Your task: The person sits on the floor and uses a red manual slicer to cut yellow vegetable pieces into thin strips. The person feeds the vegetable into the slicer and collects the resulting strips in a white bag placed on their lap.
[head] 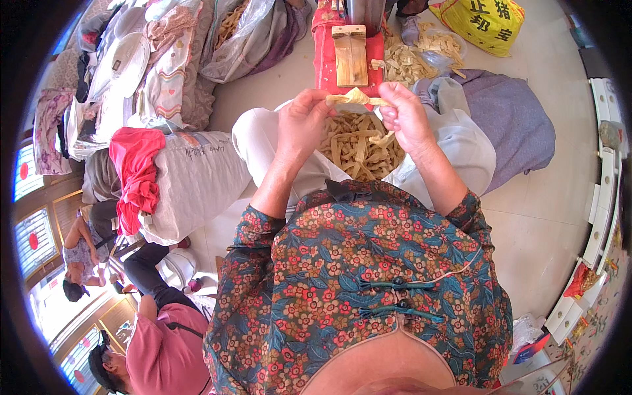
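My left hand (305,121) pinches one end of a pale yellow, flat strip (358,96) between thumb and fingers. My right hand (406,116) grips its other end, and a loose knot bulges midway between them. Another length of strip hangs below my right fingers; whether it is the same piece I cannot tell. Between my knees, beneath both hands, lies a heap of similar tan strips (363,148), some flat and some twisted. Just ahead of the knot, a wooden block (351,59) rests on a red cloth-covered bench (324,64).
Short pale pieces (407,57) are piled beyond my right knee, near a yellow sack (481,24) bearing writing. A grey cloth (508,123) lies at right. On the left stand a pale sack (197,173) with a red cloth (138,173) and an open bag (242,44). Two people sit lower left.
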`<act>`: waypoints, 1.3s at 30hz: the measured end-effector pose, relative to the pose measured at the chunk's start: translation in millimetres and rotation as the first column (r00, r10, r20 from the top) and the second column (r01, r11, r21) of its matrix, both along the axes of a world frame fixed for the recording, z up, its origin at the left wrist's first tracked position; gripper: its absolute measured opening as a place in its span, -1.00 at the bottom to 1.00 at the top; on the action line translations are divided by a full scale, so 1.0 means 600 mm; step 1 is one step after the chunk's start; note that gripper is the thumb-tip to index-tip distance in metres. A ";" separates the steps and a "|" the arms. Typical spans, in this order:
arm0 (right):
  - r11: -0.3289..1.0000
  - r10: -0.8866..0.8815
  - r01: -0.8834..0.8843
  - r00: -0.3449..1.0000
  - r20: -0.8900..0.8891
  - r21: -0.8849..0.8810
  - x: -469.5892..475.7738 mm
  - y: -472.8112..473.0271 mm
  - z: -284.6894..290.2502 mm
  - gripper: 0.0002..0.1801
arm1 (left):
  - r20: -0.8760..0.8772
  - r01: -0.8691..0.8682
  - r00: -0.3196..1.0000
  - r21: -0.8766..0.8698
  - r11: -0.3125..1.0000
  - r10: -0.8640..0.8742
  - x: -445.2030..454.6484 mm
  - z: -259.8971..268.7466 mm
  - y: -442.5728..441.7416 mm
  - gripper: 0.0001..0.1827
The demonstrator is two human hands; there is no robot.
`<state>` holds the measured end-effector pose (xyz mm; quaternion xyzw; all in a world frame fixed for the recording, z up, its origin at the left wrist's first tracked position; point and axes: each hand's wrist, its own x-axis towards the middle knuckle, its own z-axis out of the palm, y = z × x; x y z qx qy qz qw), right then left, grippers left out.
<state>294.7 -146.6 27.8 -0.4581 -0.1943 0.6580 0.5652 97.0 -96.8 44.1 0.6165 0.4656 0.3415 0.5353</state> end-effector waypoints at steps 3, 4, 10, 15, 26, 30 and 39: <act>0.994 0.009 -0.032 0.976 0.217 0.105 -0.016 -0.002 0.012 -0.86 | -0.305 0.057 0.940 0.583 0.810 0.154 0.005 0.017 -0.003 -0.68; 0.984 -0.002 -0.043 0.967 0.254 0.172 -0.025 0.001 0.010 -0.88 | -0.352 0.166 0.934 0.585 0.794 0.065 0.009 0.023 -0.006 -0.65; 0.966 0.232 -0.258 0.881 0.412 0.008 -0.043 -0.007 0.010 -0.83 | -0.606 0.446 0.792 0.499 0.743 -0.068 0.015 -0.007 -0.014 -0.66; 0.918 0.329 -0.394 0.817 0.474 0.041 -0.056 -0.005 0.011 -0.74 | -0.660 0.520 0.751 0.610 0.598 0.021 0.002 -0.036 0.035 -0.68; 0.964 -0.031 -0.194 0.590 0.807 0.179 -0.018 0.053 0.007 -0.74 | 0.201 0.231 0.960 -0.174 0.957 -0.195 0.030 -0.054 0.094 -0.81; 0.947 -0.170 -0.155 0.504 0.847 0.282 0.007 0.080 -0.021 -0.72 | 0.554 0.297 0.832 -0.397 0.868 -0.032 0.039 -0.051 0.102 -0.82; 0.957 -0.218 -0.095 0.392 0.893 0.275 0.001 0.111 -0.012 -0.71 | 0.170 0.075 0.983 -0.042 0.996 -0.067 0.061 -0.082 0.134 -0.86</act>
